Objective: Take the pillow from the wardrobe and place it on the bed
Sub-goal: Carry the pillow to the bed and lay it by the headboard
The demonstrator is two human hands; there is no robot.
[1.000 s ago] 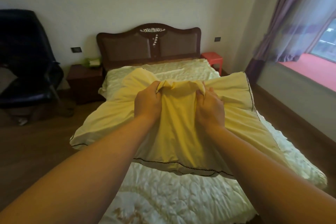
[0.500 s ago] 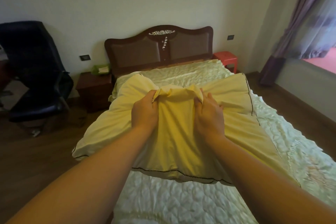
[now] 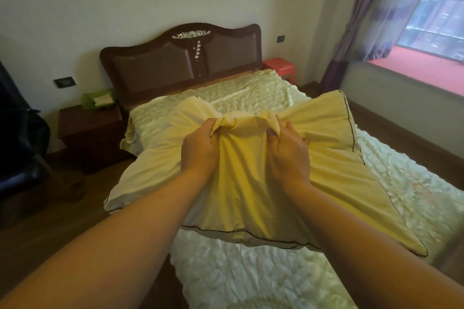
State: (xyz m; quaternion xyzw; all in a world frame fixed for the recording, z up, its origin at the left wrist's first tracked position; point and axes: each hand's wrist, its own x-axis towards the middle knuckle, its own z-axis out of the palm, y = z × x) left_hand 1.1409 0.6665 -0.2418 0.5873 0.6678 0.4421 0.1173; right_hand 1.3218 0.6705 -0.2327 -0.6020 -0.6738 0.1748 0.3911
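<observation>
1. While the pillow is carried out in front at arm's length, the dark nightstand (image 3: pixel 89 130) sits at about 9 o'clock in view, beside the bed's head, with a green box (image 3: pixel 98 99) on top; both lie well clear of the carrying path.
2. At centre, the left hand (image 3: pixel 199 152) has its fingers (image 3: pixel 210 128) clenched into a bunched fold of the yellow pillow (image 3: pixel 241 183), probably because soft fabric offers no firmer hold.
3. Just to its right, the right hand (image 3: pixel 288 153) grasps the same bunched ridge, so the weight seems shared and the pillow hangs level, its corners drooping at 8 and 4 o'clock.
4. Below and beyond, the bed (image 3: pixel 251 278) stretches toward the headboard (image 3: pixel 180 63) at 12 o'clock; the pillow is raised above the quilt, not yet set down.
5. At 1 o'clock a red stool (image 3: pixel 280 66) stands by the bed's far corner.
</observation>
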